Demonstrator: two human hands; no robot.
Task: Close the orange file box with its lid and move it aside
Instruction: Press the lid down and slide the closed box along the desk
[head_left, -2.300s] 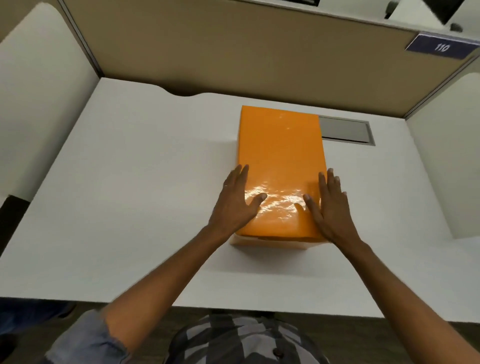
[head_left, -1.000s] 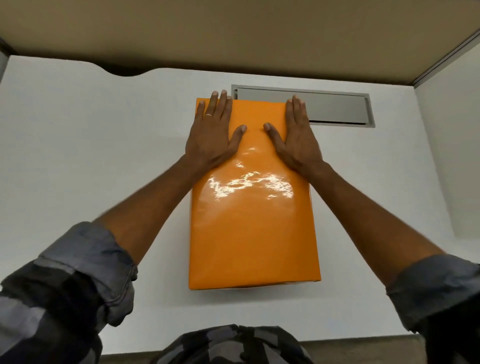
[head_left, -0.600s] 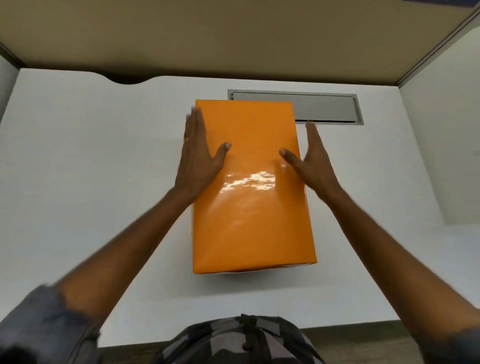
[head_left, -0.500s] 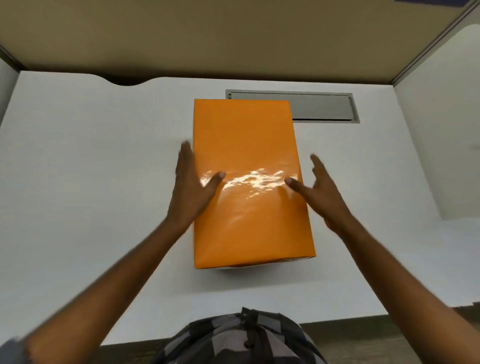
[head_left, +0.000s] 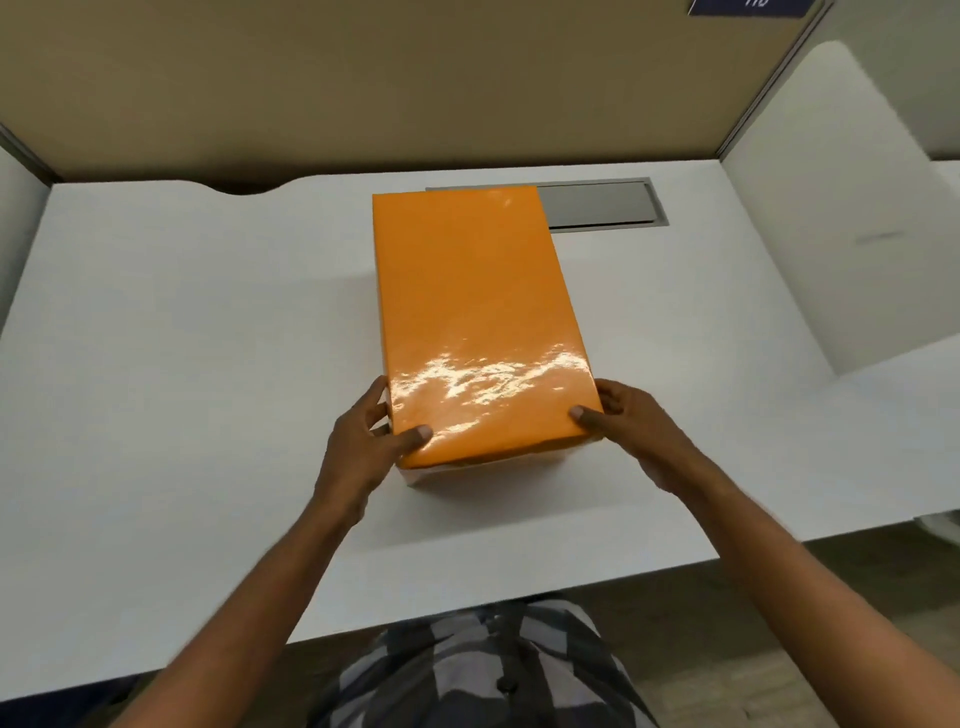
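The orange file box (head_left: 472, 312) stands on the white desk (head_left: 182, 364), its glossy orange lid covering the top. A pale strip of the box body shows under the lid at the near edge. My left hand (head_left: 363, 447) grips the near left corner, thumb on the lid and fingers down the side. At the near right corner my right hand (head_left: 631, 421) holds on the same way, thumb on top.
A grey cable hatch (head_left: 602, 203) is set in the desk behind the box, partly covered by it. A tan partition (head_left: 415, 78) closes the back and white side panels (head_left: 810, 218) stand at the right. The desk's front edge runs just before my body.
My hands slid from the far end of the lid back along its sides to the near corners and closed on them. The box stays in about the same place.
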